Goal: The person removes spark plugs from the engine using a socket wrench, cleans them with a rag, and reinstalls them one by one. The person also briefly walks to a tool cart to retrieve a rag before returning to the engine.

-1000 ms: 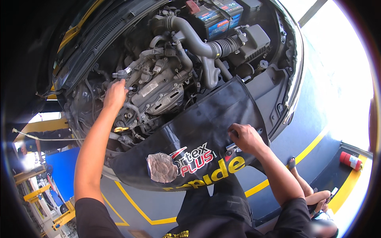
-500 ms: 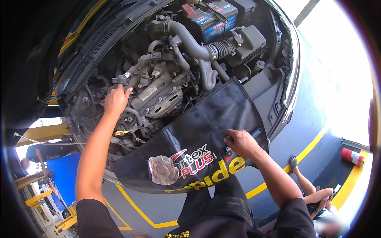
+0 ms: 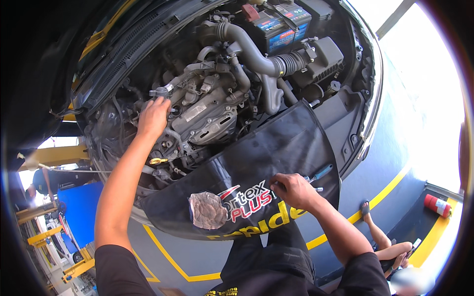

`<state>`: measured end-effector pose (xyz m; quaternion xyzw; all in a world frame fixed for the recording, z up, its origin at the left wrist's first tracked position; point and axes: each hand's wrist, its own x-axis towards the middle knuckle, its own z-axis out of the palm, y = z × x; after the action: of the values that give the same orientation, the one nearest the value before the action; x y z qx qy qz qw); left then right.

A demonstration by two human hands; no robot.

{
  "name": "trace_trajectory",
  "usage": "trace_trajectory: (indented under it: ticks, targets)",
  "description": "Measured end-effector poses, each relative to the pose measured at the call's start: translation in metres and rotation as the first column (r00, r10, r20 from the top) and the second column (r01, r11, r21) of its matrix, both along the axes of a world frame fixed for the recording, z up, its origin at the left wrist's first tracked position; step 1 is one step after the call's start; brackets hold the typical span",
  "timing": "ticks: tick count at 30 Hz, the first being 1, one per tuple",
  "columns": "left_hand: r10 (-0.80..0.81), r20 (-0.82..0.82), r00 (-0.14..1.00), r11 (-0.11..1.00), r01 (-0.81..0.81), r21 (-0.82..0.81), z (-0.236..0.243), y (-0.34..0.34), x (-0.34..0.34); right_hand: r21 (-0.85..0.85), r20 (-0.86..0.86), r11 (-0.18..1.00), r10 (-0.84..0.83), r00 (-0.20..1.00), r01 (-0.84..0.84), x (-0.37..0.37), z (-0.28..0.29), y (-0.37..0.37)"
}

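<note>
Over the car engine (image 3: 197, 118), my left hand (image 3: 155, 116) has its fingers closed at a grey component (image 3: 159, 92) left of the valve cover; what they grip is hidden. A yellow dipstick loop (image 3: 158, 161) sits below it. My right hand (image 3: 291, 190) is curled low over the black fender cover (image 3: 266, 153), its fingertips hiding whatever they hold. Just beside it lie a teal-handled tool (image 3: 322, 172) and a small metal piece (image 3: 318, 189). A crumpled pale patch of material (image 3: 207, 211) rests on the cover to the left.
A battery (image 3: 284, 27) and air box (image 3: 323, 61) occupy the upper right of the bay. A seated person's bare leg (image 3: 375, 229) and a red fire extinguisher (image 3: 435, 204) are at lower right. Another person (image 3: 44, 182) is at left, near a blue panel (image 3: 79, 212).
My right hand has moved left and toward me, uncovering more of the teal-handled tool. My left hand remains at the engine with slightly shifted fingers. The view has shifted slightly.
</note>
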<state>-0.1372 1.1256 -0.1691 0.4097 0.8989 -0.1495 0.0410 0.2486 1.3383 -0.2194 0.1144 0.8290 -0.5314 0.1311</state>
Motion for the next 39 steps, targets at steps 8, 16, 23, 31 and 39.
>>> trace_trajectory:
  ticks: [8, 16, 23, 31, 39]
  targets:
    - [0.167, 0.084, 0.982, 0.981, -0.174, 0.084, -0.008, -0.002, -0.003, -0.054, 0.014, 0.998, -0.012, 1.0, 0.013, -0.003, 0.001, -0.009]
    - [0.199, 0.113, 0.973, 0.968, -0.213, 0.131, -0.014, -0.009, -0.006, -0.001, 0.042, 1.0, -0.02, 0.999, 0.02, -0.007, 0.007, -0.023]
    - [0.046, 0.058, 0.997, 0.979, -0.056, 0.194, -0.017, -0.011, -0.005, -0.017, 0.103, 0.999, 0.036, 0.994, -0.034, -0.008, 0.007, -0.036]
    - [-0.076, -0.012, 0.997, 0.965, 0.077, 0.251, -0.018, -0.013, -0.008, -0.024, 0.095, 1.0, 0.022, 0.995, -0.02, -0.015, 0.009, -0.044]
    - [-0.111, 0.04, 0.993, 0.956, 0.096, 0.276, -0.02, -0.019, -0.014, -0.039, 0.1, 0.999, 0.022, 0.995, -0.018, -0.019, 0.01, -0.052]
